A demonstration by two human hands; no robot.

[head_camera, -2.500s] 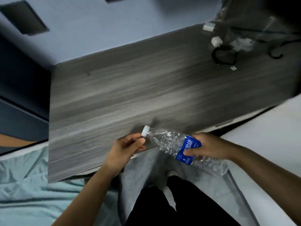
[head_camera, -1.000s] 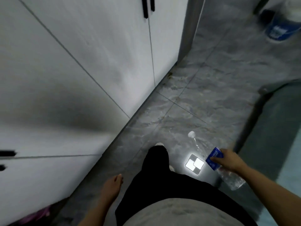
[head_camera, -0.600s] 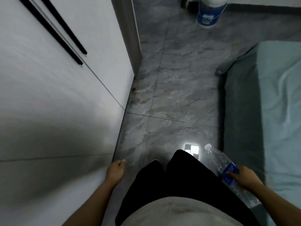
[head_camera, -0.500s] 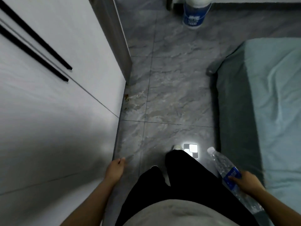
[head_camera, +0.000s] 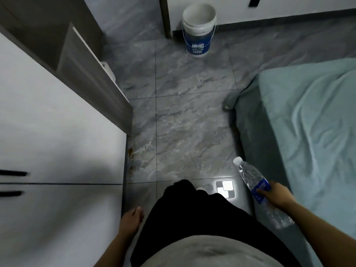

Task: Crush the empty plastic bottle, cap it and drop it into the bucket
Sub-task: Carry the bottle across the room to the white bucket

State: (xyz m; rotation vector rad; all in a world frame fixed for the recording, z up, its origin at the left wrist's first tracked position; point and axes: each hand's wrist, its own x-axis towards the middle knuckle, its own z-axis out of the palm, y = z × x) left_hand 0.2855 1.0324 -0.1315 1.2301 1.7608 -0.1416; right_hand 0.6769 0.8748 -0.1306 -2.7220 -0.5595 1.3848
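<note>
Grey marble-tile floor (head_camera: 183,120) | white-and-blue plastic bucket (head_camera: 199,29) at far edge | right hand (head_camera: 277,195) clasps crumpled capped clear bottle (head_camera: 254,182) | left hand (head_camera: 131,220) apparently loose, empty

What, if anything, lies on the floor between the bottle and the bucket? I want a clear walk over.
Nothing visible does. The crushed clear plastic bottle with a blue label is in the right hand; bare grey marble-look floor tiles run to the white and blue plastic bucket. The pale green bed lies alongside on the right.
</note>
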